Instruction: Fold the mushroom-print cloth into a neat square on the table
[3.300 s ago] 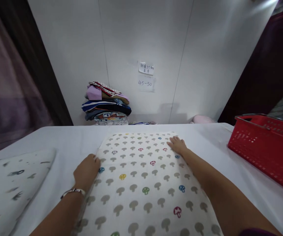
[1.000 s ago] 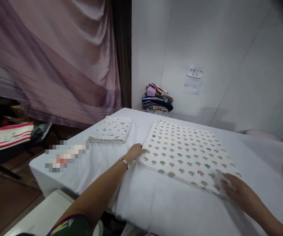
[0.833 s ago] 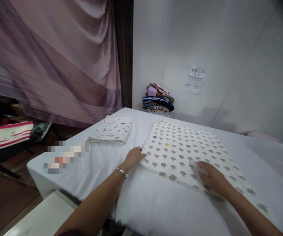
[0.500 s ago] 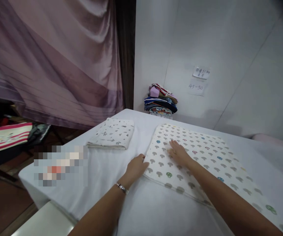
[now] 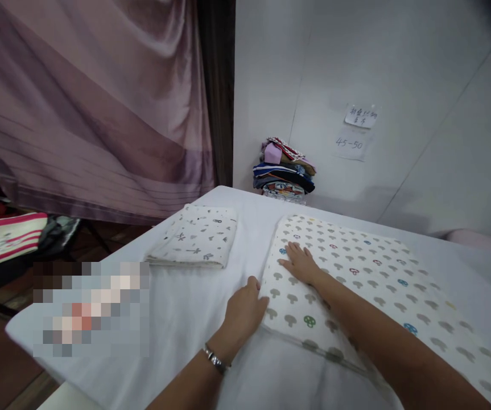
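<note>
A white cloth with a mushroom print (image 5: pixel 386 307) lies folded and flat on the white-covered table (image 5: pixel 185 319). My right hand (image 5: pixel 300 263) rests on its upper left part, palm down with the fingers spread. At the cloth's left edge is my left hand (image 5: pixel 247 307), a bracelet on its wrist. Its thumb lies over the edge and its other fingers curl at the side, closed on the cloth; some fingertips are hidden. Farther left lies a second folded cloth (image 5: pixel 198 236), white with small grey figures, apart from both hands.
A stack of folded fabrics (image 5: pixel 283 171) stands by the wall behind the table. Handwritten paper signs (image 5: pixel 350 145) hang above. A purple curtain (image 5: pixel 100 114) drapes at the left, near a striped cloth (image 5: pixel 6 239). A blurred-out patch (image 5: pixel 91 310) covers the table's left end.
My right hand has slid a little left over the mushroom-print cloth, toward its left edge. My left hand stays at that edge. The view has shifted slightly.
</note>
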Available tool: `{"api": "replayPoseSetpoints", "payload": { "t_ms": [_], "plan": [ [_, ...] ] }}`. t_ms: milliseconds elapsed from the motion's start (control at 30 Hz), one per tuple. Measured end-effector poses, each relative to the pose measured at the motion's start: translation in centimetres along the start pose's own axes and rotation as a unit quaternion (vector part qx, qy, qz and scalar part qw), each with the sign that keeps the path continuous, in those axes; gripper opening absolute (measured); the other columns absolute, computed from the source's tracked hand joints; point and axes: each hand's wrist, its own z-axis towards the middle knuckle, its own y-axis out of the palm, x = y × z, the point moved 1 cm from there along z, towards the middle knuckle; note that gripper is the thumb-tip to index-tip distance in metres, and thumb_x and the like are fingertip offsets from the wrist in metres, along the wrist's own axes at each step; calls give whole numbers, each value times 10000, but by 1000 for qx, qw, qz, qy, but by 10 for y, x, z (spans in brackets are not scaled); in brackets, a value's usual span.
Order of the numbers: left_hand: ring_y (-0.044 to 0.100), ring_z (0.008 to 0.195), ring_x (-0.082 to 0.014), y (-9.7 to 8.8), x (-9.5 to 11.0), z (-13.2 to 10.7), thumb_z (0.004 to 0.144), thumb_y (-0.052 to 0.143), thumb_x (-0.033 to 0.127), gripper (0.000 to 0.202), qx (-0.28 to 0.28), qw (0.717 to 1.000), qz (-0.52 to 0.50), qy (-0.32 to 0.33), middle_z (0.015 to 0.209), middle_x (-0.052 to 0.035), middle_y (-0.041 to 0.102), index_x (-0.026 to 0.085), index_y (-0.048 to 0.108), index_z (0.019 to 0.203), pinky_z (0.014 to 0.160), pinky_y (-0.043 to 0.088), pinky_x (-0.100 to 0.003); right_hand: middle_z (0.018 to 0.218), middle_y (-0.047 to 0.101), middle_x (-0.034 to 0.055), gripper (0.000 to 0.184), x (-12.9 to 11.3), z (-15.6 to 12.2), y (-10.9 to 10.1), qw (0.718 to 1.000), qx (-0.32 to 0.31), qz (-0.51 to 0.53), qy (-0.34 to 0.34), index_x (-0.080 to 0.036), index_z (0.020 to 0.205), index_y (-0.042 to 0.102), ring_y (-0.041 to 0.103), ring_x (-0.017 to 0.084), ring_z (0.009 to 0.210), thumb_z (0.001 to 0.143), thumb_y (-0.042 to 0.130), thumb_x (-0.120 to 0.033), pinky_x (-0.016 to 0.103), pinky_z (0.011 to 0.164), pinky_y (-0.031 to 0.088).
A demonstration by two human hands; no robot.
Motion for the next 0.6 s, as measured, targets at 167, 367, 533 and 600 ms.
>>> {"api": "replayPoseSetpoints", "payload": {
  "t_ms": [167,367,533,600],
  "plan": [
    [616,783,-202,-2,0,-2,807,487,321,174,-2,1000,10,4,836,-29,650,209,426,926,626,364,-286,1534,112,65,622,-8,9,-5,999,-6,13,-34,-162,1446,260,69,230,1406,923,251,-498,447,1112,60],
    [616,764,-215,-3,0,-5,866,419,430,236,8,999,24,32,796,-38,651,201,475,862,603,360,-295,1516,192,92,542,-20,4,-4,998,15,33,-56,-153,1414,328,115,225,1399,933,285,-398,463,1108,75],
    [611,746,-211,-4,-1,-7,880,400,392,218,15,998,41,47,783,-39,647,202,491,824,589,357,-290,1469,316,106,487,-30,-17,3,989,76,81,-94,-148,1354,431,212,242,1373,915,339,-338,479,1096,144],
    [609,745,-206,-5,-1,-9,877,403,365,193,11,998,46,49,780,-37,645,203,494,823,590,358,-288,1367,471,98,410,-34,-27,4,976,124,120,-132,-174,1243,552,351,234,1302,900,373,-310,446,1071,234]
  ]
}}
